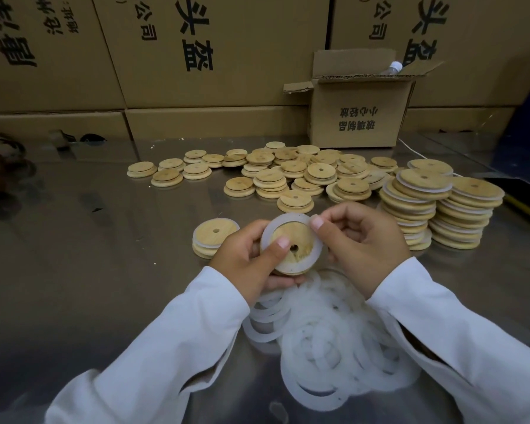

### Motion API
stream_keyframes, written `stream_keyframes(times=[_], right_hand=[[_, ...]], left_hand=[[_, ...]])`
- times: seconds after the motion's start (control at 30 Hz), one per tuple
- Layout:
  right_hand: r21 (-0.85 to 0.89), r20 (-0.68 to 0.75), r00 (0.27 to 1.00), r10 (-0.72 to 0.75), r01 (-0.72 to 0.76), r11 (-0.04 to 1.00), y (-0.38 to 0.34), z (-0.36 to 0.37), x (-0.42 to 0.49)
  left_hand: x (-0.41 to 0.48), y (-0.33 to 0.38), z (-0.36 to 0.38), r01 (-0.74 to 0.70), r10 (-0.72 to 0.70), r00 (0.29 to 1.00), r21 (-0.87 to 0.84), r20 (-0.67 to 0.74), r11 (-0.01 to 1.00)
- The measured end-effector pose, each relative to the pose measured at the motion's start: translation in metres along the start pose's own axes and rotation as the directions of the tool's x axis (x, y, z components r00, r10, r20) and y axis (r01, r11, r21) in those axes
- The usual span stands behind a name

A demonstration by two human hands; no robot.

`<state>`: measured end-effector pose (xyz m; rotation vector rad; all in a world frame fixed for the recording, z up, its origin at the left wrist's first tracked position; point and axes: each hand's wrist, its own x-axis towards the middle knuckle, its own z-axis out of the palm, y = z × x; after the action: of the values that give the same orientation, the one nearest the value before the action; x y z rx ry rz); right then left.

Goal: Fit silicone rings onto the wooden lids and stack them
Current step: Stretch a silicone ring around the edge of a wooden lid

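My left hand [245,255] grips a round wooden lid [297,237] with a centre hole, thumb pressed on its face. A white silicone ring [288,223] lies around the lid's raised step. My right hand [358,240] pinches the ring's upper right edge with its thumb. A heap of loose silicone rings [328,341] lies on the metal table under my wrists. Just left of my hands, a short stack of ringed lids [211,240] stands on the table. Two tall stacks of ringed lids [438,209] stand at the right. Bare lids [288,172] are scattered behind.
The steel table [89,240] is backed by a wall of large printed cartons [196,56]. A small open carton [358,114] with a bottle in it stands at the back right. Dark objects [0,160] lie at the far left edge.
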<state>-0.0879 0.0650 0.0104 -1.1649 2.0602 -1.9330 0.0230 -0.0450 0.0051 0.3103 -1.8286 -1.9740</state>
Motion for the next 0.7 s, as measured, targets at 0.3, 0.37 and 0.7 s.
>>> stream_keyframes(times=[0.3,0.37,0.7], right_hand=[[-0.061,-0.023,1.0,0.019,-0.021,0.998,0.0006,-0.0006,0.0017],[-0.078,-0.016,1.0,0.018,-0.02,0.997,0.0013,0.0002,0.0016],[-0.133,-0.012,0.999,0.047,-0.049,0.99,0.0,0.0018,0.0016]], left_hand=[[0.0015,-0.0006,-0.0011,-0.021,0.02,0.999,-0.003,-0.024,1.0],[0.0017,-0.002,-0.0008,-0.023,0.023,0.999,0.004,-0.031,1.0],[0.0017,-0.0032,-0.0014,-0.065,0.071,0.995,0.08,-0.076,0.995]])
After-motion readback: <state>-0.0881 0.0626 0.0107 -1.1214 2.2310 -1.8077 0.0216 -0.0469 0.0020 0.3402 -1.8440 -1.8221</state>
